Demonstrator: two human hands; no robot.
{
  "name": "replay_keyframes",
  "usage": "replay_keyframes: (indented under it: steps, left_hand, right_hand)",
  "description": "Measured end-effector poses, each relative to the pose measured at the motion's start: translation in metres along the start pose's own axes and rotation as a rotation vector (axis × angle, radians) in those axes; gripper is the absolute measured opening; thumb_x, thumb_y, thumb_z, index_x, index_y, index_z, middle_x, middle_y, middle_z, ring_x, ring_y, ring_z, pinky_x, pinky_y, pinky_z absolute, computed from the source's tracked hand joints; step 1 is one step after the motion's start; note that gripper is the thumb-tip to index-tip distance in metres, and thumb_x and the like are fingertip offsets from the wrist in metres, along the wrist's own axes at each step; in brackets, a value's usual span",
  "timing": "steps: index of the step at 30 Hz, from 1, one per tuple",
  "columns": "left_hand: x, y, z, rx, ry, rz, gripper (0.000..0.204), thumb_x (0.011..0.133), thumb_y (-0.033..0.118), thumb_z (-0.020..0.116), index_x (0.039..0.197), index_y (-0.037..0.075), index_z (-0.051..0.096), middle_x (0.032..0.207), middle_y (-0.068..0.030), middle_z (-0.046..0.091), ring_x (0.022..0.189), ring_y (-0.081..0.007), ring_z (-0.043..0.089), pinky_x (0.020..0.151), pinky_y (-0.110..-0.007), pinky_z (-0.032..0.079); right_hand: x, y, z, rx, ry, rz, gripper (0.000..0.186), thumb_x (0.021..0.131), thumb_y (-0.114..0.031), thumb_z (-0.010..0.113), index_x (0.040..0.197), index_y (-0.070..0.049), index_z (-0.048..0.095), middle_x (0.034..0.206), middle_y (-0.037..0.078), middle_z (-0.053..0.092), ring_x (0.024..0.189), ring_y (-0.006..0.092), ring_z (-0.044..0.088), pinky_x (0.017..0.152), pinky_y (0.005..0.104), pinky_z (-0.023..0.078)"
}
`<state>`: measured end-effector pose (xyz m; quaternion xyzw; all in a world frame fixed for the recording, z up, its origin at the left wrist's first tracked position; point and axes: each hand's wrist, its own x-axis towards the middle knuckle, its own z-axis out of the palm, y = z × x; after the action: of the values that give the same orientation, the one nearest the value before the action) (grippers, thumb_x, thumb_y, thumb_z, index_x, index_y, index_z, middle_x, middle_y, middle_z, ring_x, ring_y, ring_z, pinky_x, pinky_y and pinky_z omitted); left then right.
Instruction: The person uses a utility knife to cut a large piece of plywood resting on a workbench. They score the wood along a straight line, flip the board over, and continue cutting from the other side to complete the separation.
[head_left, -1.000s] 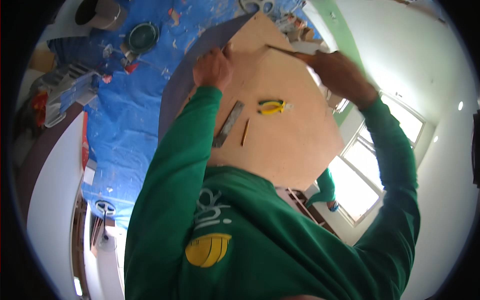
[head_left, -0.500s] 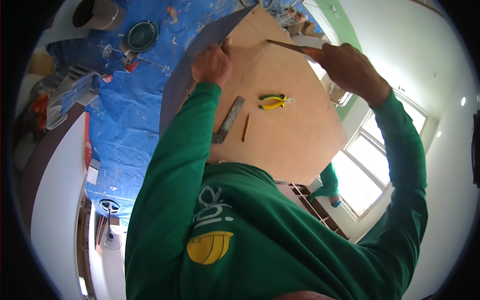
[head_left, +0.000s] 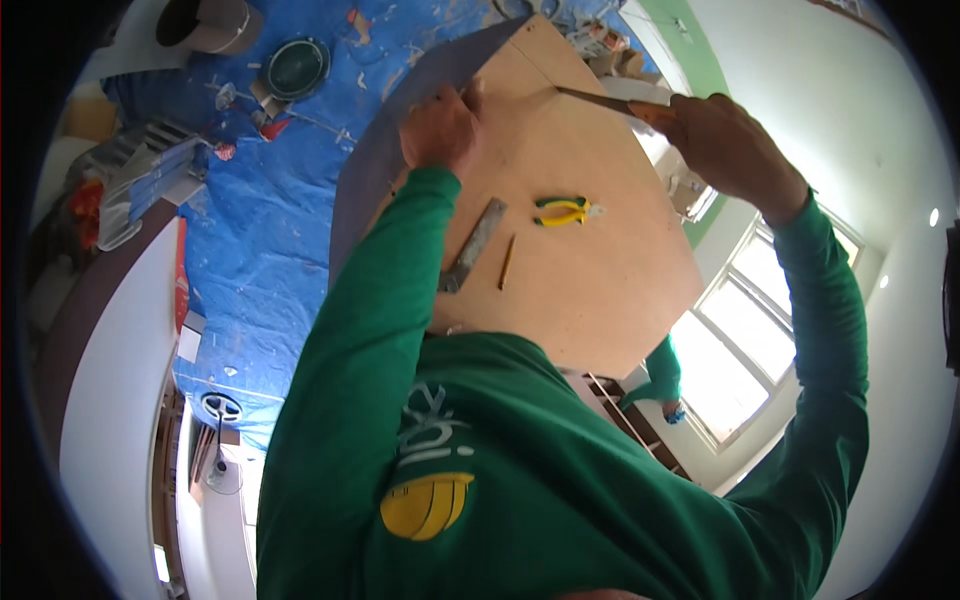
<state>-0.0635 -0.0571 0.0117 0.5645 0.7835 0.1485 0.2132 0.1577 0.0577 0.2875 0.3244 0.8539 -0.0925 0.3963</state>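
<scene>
A light brown wooden board (head_left: 600, 290) lies in front of me. My left hand (head_left: 440, 130) is closed at its left edge, fingers curled, some of them hidden. In my right hand (head_left: 735, 150), raised beyond the board's right side, is what looks like a handsaw (head_left: 605, 101) with an orange-brown handle. Its dark narrow blade slants over the far part of the board, the tip near a thin line drawn there. Yellow and green pliers (head_left: 562, 211), a pencil (head_left: 507, 262) and a grey metal square (head_left: 478, 245) rest on the board between my arms.
Blue sheeting (head_left: 260, 220) covers the floor on the left, with a dark green basin (head_left: 298, 68) and a bucket (head_left: 225, 28) on it. Cardboard and clutter (head_left: 610, 50) lie past the board's far corner. Another person in green (head_left: 660, 378) is by the window.
The whole view has shifted a little, so things appear slightly farther right and lower. My right hand has drawn slightly right with the handsaw. My left hand keeps its place on the board.
</scene>
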Motion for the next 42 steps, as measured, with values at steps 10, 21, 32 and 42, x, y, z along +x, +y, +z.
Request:
replay_keyframes:
  steps: [10,21,32,42]
  left_hand:
    - [0.008,0.001,0.0,-0.036,-0.079,-0.021,0.06,0.112,0.056,0.047,0.094,0.004,0.071,0.086,-0.0232,0.078,0.083,-0.0432,0.078,0.074,-0.053,0.064]
    - [-0.024,0.008,-0.01,0.053,-0.187,0.028,0.06,0.112,0.054,0.045,0.098,0.002,0.072,0.087,-0.0226,0.079,0.085,-0.043,0.079,0.078,-0.052,0.064]
    - [-0.008,0.006,-0.005,0.041,-0.192,-0.067,0.072,0.111,0.063,0.037,0.105,0.002,0.074,0.095,-0.0259,0.079,0.095,-0.0471,0.077,0.086,-0.059,0.06]
    - [-0.007,0.01,-0.006,0.071,-0.17,-0.062,0.071,0.112,0.06,0.038,0.105,0.0,0.073,0.094,-0.0253,0.08,0.095,-0.0444,0.078,0.085,-0.056,0.061]
  right_hand:
    - [0.015,-0.003,-0.003,-0.082,0.058,-0.06,0.025,0.102,-0.015,0.063,0.123,-0.011,0.076,0.091,0.018,0.071,0.086,0.035,0.074,0.076,0.0489,0.058]
    - [0.062,-0.024,0.035,0.092,0.027,0.243,0.024,0.101,-0.021,0.061,0.11,-0.006,0.077,0.092,0.02,0.076,0.093,0.0387,0.077,0.077,0.0513,0.06]
    - [-0.143,-0.052,0.001,-0.12,0.31,0.169,0.042,0.098,-0.011,0.067,0.139,-0.022,0.07,0.065,0.006,0.065,0.064,0.0252,0.071,0.058,0.0431,0.053]
    - [-0.133,-0.065,0.029,-0.23,0.322,0.121,0.02,0.103,-0.014,0.065,0.123,-0.017,0.068,0.069,0.007,0.062,0.065,0.0248,0.07,0.06,0.04,0.056]
